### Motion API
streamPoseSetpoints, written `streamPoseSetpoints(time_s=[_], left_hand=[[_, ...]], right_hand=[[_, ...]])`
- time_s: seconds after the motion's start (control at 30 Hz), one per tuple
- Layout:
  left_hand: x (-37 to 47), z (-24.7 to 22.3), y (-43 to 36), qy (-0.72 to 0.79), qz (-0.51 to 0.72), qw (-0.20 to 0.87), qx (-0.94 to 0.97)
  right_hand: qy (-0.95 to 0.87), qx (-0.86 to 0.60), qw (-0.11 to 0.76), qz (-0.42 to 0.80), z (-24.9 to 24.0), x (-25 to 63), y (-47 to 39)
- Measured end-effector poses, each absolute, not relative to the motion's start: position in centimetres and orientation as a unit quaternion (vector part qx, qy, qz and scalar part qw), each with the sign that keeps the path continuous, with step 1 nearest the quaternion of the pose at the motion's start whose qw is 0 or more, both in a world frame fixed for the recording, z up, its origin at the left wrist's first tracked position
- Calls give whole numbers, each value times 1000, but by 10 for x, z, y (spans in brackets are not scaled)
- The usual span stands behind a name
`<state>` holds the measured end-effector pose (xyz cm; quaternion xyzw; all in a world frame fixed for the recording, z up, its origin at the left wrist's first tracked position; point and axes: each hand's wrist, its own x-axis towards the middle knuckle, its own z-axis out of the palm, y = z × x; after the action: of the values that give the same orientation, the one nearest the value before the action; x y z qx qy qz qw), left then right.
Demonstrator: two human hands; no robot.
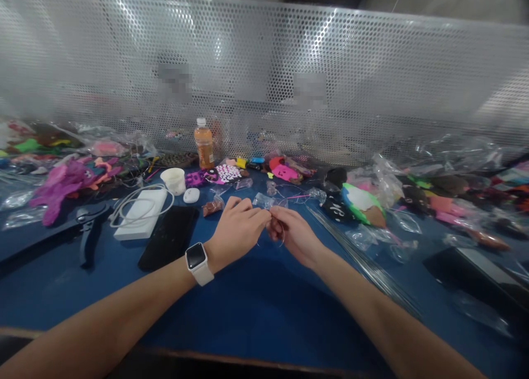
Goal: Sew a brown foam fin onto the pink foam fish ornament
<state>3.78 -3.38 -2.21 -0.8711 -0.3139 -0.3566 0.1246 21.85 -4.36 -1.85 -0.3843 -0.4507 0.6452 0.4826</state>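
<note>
My left hand [239, 227] and my right hand [293, 230] meet at the middle, above the blue table [256, 307]. Between their pinched fingertips is a thin wire [282, 237] bent into a loop, which hangs below the fingers. Both hands are closed on this wire; its ends are hidden by the fingers. A white watch [199, 263] is on my left wrist. Right of my right hand, a bundle of straight thin wires [363, 263] lies on the table.
At left are long-handled pliers [86, 230], a white box [142, 214] with a cable, and a black phone [170, 237]. A cup [173, 180] and a bottle [204, 145] stand behind. Colourful pieces and plastic bags line the perforated metal screen [256, 65].
</note>
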Motion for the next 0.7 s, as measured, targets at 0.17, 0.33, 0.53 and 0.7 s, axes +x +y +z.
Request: streamPoseSetpoints(time_s=[0.17,0.33,0.53,0.7], left_hand=[[41,-20,-34,-354,-371,49,-857],[41,-21,-34,-358,-379,28,-853],[38,-25,-27,-394,-396,-63,-827],[36,-26,-25,-377,-383,-13,-843]], right_hand=[[-486,-423,535,547,-22,214,-42],[-573,-457,489,472,-21,222,-41],[-732,-443,493,157,-26,231,-39],[-805,-391,446,20,-27,236,-38]])
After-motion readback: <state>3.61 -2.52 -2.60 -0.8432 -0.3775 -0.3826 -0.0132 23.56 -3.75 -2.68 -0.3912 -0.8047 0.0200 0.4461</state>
